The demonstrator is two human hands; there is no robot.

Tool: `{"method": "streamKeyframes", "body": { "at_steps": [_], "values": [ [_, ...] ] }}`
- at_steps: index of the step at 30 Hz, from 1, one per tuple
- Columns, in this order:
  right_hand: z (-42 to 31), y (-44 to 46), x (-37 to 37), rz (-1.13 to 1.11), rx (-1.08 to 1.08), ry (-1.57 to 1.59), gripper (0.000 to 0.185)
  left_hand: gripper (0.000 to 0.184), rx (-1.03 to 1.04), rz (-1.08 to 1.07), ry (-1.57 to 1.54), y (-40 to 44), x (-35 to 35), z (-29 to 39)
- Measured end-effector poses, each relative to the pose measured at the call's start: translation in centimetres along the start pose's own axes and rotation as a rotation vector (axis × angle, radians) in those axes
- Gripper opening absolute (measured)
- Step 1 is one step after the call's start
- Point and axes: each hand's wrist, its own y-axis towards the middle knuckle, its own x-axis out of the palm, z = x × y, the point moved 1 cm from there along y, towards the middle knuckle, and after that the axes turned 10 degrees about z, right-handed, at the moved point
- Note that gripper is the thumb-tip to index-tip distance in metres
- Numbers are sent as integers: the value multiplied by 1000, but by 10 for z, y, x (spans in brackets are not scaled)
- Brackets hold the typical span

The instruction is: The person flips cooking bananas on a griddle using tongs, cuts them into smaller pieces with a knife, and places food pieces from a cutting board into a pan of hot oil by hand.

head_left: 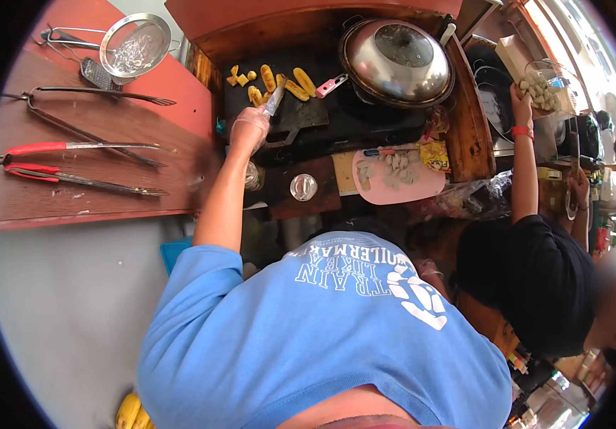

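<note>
My left hand, in a clear plastic glove, is closed around a knife. The blade points away from me, its tip beside browned banana pieces on a dark cooking surface. Smaller yellow chunks lie to the left of them. Just past the blade is an object with a pink handle. What seems to be my right hand is low beside my blue shirt, mostly hidden; its fingers cannot be made out.
A lidded wok stands at the back. Nearer are a glass and a pink cutting board with greyish pieces. Tongs and a strainer lie left. At right, a co-worker's hand holds a container of chunks.
</note>
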Motion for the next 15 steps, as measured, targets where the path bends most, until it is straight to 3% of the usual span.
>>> {"method": "streamKeyframes", "body": {
  "at_steps": [4, 6, 7, 9, 13, 15],
  "values": [
    [40, 25, 52, 25, 17, 116, 34, 29, 136, 109, 183, -17, -19, 21],
    [68, 40, 92, 59, -47, 10, 35, 30, 181, 94, 205, -26, -19, 26],
    [58, 32, 85, 55, -44, 15, 35, 31, 220, 82, 220, -32, -17, 30],
    [26, 9, 43, 4, 166, 210, 36, 32, 199, 37, 269, -37, -14, 38],
    [26, 8, 45, 6, 189, 289, 30, 41, 154, -42, 310, -37, -6, 42],
    [25, 13, 45, -13, 40, -43, 29, 49, 139, -108, 372, -39, -4, 47]
  ]
}}
